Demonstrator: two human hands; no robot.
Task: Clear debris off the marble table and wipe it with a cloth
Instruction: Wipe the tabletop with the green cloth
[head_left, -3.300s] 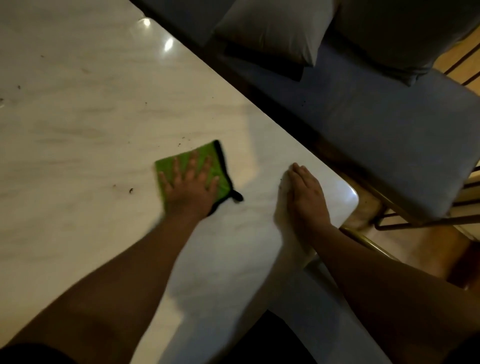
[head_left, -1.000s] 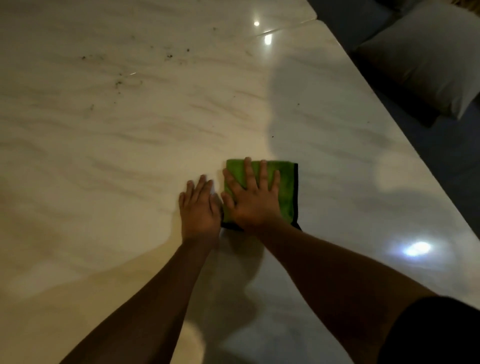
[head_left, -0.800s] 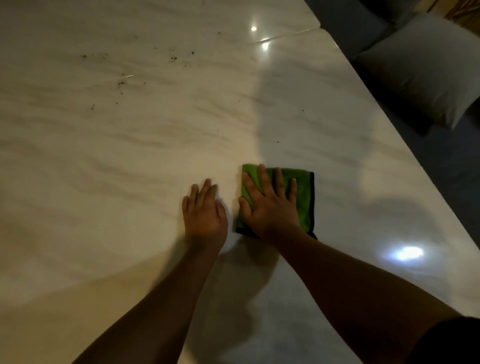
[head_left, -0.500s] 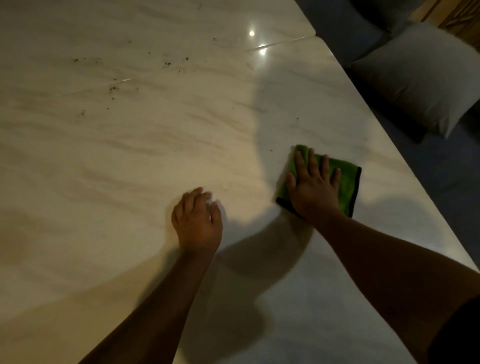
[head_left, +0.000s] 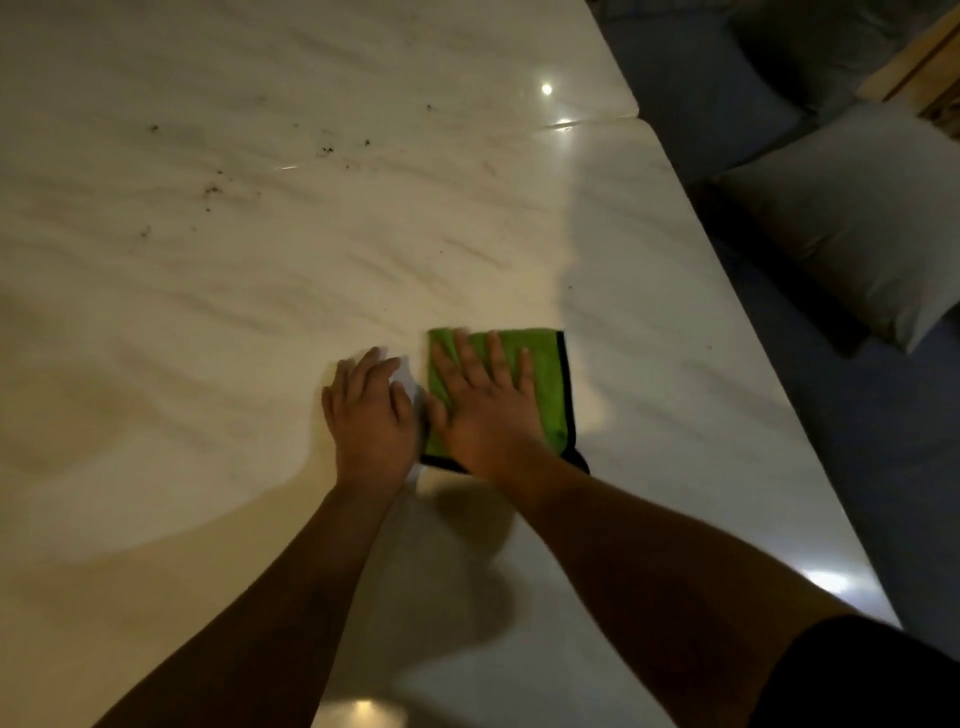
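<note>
My right hand (head_left: 485, 410) presses flat on the cloth (head_left: 543, 387) at centre frame, fingers straight; my left (head_left: 369, 415) rests relaxed on the table (head_left: 260, 322) beside it. Crumbs (head_left: 210, 189) upper left could scatter if I sweep carelessly

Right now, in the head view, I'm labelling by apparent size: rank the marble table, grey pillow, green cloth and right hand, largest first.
1. marble table
2. grey pillow
3. green cloth and right hand: about alike; the hand covers much of the cloth, so unranked.
</note>
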